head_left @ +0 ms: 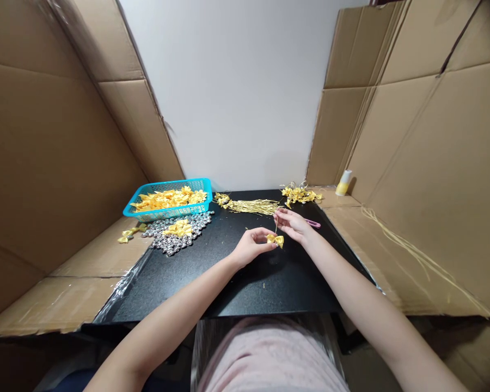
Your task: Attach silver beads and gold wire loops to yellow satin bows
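Note:
My left hand [251, 245] pinches a small yellow ribbon bow [275, 239] just above the black tabletop [237, 277]. My right hand [294, 224] is closed beside it, its fingertips pinching a thin gold wire tie [276, 222] that rises from the bow. The two hands almost touch over the middle of the table.
A blue basket [167, 197] of yellow bows sits at the back left, with a pile of silver bells [175, 233] and loose bows in front. Gold wire ties [255, 206] and finished bows [300, 194] lie at the back. Pink scissors [312, 222], a spool [343, 182] and cardboard walls surround.

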Tool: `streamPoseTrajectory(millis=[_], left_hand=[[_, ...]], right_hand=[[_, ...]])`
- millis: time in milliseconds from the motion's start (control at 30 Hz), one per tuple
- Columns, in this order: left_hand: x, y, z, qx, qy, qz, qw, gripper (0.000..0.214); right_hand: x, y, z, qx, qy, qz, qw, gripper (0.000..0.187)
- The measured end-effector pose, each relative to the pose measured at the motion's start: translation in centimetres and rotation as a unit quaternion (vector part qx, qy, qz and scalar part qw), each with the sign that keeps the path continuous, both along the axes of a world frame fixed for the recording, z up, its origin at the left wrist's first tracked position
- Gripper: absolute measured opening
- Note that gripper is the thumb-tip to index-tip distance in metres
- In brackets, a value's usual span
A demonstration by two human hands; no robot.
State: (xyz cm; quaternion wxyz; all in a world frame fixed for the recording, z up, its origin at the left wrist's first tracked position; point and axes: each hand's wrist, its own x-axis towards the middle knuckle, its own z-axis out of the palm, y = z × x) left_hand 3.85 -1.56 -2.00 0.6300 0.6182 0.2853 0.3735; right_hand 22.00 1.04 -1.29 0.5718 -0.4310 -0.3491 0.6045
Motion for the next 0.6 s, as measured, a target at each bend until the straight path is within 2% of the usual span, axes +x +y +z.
streamPoseTrajectory(millis=[400,600], left_hand=[[0.01,0.27,-0.17,-0.021,-0.001,-0.009,1.0,0.039],[0.04,0.19,-0.11,-0.024,0.016,-0.022,0.999,0.036]], right_hand=[[0.4,-0.24,-0.22,-0.023,-0.052,0.055,0.997,0.03],[0.5,-0.25,-0.12,-0.018,-0.043,0.088,0.995,0.032]])
